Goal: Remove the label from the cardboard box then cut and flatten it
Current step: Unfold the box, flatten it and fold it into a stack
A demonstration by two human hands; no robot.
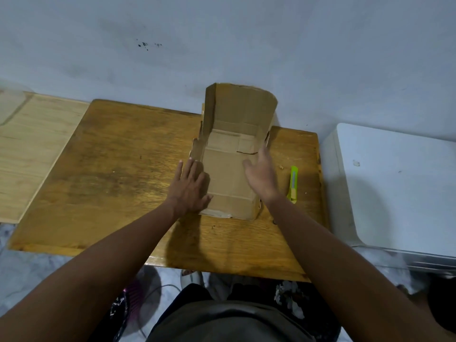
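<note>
Two hands on the box (229, 174), frame centre, on the table (118, 169). My left hand (190, 188) lies flat, fingers spread, on its left side; right hand (261, 174) open over the right edge, gripping nothing. Cardboard looks light, stiff, springy: far flap stands up. Best pressed along creases. Cutter (293, 184) just right.

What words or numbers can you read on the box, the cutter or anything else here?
None can be read.
Cardboard box: plain brown card, no print showing.
Green cutter: no readable marking; too small to tell.
White cabinet: only a small smudge, no writing.
Wall: dark specks, not letters.
</note>
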